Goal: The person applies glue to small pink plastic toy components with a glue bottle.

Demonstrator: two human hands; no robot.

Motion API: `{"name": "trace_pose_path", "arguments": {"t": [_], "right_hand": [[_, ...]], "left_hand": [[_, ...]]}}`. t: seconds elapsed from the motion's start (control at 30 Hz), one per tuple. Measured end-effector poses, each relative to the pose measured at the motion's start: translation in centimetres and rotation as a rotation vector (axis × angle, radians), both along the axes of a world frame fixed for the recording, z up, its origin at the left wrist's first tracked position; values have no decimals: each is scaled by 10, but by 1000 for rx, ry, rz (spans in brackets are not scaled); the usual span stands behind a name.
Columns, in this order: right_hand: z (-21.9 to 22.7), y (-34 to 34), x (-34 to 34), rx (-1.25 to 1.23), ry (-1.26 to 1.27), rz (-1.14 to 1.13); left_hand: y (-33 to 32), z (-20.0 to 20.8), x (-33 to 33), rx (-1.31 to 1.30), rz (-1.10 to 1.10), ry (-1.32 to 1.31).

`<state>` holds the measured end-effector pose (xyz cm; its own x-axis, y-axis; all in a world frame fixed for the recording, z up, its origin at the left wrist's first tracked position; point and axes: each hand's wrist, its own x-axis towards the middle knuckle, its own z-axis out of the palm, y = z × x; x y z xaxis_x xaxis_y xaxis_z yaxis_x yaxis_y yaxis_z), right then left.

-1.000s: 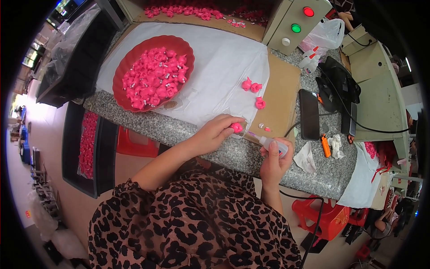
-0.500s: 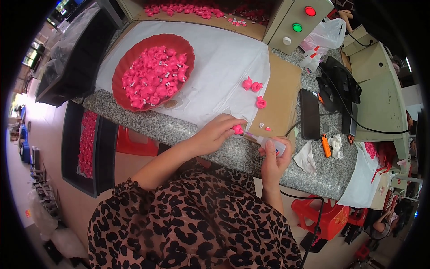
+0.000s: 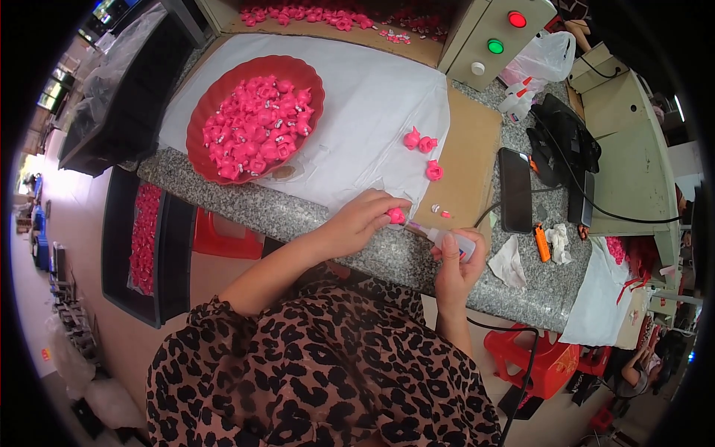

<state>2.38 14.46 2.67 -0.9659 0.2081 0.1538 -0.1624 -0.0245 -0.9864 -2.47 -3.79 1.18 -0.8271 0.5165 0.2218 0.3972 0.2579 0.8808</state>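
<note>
Pinched in the fingers of my left hand [image 3: 363, 221] is a small pink figurine piece [image 3: 396, 216]. My right hand [image 3: 456, 272] is wrapped round a small clear glue bottle [image 3: 453, 242], tilted so its narrow tip points left at the pink piece. Whether the tip touches the piece, I cannot tell. Just beyond my hands, a tiny white bit [image 3: 435, 208] and a tiny pink bit [image 3: 445, 214] lie on the brown board. Farther up, three loose pink pieces [image 3: 427, 144] rest near the edge of the white sheet.
A red scalloped bowl [image 3: 195, 141] full of pink pieces stands on the white sheet [image 3: 365, 112] at the left. To the right lie a black phone [image 3: 515, 190], an orange lighter [image 3: 542, 243] and crumpled tissue [image 3: 508, 262]. Behind stands a box with lit buttons [image 3: 495, 46].
</note>
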Motion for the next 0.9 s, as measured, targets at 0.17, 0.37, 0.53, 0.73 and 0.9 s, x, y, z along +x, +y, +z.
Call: {"name": "trace_pose_path", "arguments": {"t": [0.17,0.37,0.53,0.73,0.9], "right_hand": [[-1,-2,2,-7,13,-8],[-1,-4,3,4,24,-14],[-2,-7,4,6,26,-29],[-3,-4,2,-91,-17,-42],[1,8,-8,-676,-224,-45]], "left_hand": [[1,0,1,22,15,-9],[1,-2,1,32,38,-4],[-1,-2,2,47,48,-23],[2,-3,1,87,67,-23],[1,-2,3,96,101,-111]]}}
